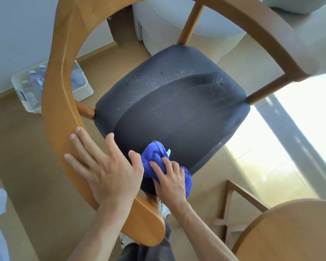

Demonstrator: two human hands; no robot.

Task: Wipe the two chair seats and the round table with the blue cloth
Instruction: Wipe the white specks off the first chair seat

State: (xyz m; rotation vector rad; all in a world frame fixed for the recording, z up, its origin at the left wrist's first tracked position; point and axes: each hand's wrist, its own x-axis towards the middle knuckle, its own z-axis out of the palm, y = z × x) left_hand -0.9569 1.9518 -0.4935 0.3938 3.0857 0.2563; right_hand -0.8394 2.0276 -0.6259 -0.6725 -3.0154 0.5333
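Note:
A wooden chair with a curved armrest point(60, 102) fills the view. Its dark padded seat point(177, 110) carries pale specks across the far half; the near half looks darker and smoother. My right hand point(169, 181) presses the bunched blue cloth point(154, 157) onto the seat's near edge. My left hand point(105, 166) lies flat with fingers spread on the armrest, beside the cloth. The round wooden table point(290, 232) shows at the bottom right corner. A second chair is not in view.
A white basket point(83, 89) holding several plastic bottles stands on the floor at the left, behind the armrest. A white upholstered piece point(177, 25) sits beyond the chair. The table's crossed wooden base point(232, 213) is at the lower right. Bright light falls on the floor at right.

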